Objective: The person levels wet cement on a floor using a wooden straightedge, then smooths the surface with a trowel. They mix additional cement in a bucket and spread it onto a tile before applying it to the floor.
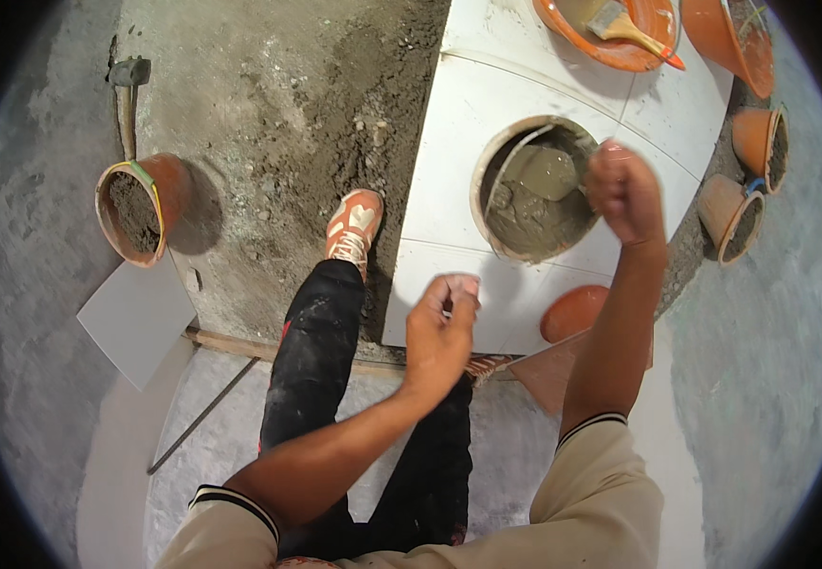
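My right hand (624, 190) is closed at the right rim of a bucket (483, 228) of wet grey mortar (531, 228), which stands on white tiles (439, 175). A mortar-coated shape (541, 174), perhaps a tool blade, lies in the bucket beside my hand; I cannot make out what my fingers grip. My left hand (439, 337) has its fingers curled below and left of the bucket, with nothing clearly visible in them. An orange round item (570, 313) sits on the tiles right of it.
An orange basin (563, 14) with a brush (624, 24) and several buckets (754, 137) stand at the right. A rubber mallet (129, 74), soil-filled bucket (163, 204) and grey tile (134, 313) are at the left. My foot (354, 223) rests on rough mortar bed.
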`<state>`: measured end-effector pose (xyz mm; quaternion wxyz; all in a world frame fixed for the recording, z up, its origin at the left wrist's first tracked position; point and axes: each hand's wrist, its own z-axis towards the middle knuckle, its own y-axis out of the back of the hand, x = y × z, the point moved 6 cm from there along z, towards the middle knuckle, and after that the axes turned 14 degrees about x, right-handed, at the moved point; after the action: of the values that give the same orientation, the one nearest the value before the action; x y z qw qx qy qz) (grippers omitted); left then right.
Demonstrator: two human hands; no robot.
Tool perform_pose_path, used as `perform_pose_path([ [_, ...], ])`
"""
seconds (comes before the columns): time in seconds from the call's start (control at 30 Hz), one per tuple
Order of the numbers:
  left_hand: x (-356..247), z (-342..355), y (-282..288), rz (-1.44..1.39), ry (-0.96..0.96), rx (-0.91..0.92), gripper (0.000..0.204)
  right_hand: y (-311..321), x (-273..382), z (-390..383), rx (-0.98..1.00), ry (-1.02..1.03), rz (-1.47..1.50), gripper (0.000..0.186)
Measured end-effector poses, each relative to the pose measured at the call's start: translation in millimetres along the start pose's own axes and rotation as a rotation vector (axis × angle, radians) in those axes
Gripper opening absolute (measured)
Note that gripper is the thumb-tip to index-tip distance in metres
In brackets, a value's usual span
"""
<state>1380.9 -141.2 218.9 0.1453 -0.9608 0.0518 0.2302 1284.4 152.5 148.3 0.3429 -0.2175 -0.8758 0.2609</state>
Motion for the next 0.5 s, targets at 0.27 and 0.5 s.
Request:
perform_pose_path([
  [0.27, -3, 42, 25, 0.381, -0.282, -0.035, 0.032, -1, -22, -73, -0.685, 0.169, -1.679, 0.034],
  [0.5, -25, 152, 8, 0.573, -0.187, 0.155, 0.083, 18, -21, -71, -0.491, -0.58, -1.919, 0.058],
])
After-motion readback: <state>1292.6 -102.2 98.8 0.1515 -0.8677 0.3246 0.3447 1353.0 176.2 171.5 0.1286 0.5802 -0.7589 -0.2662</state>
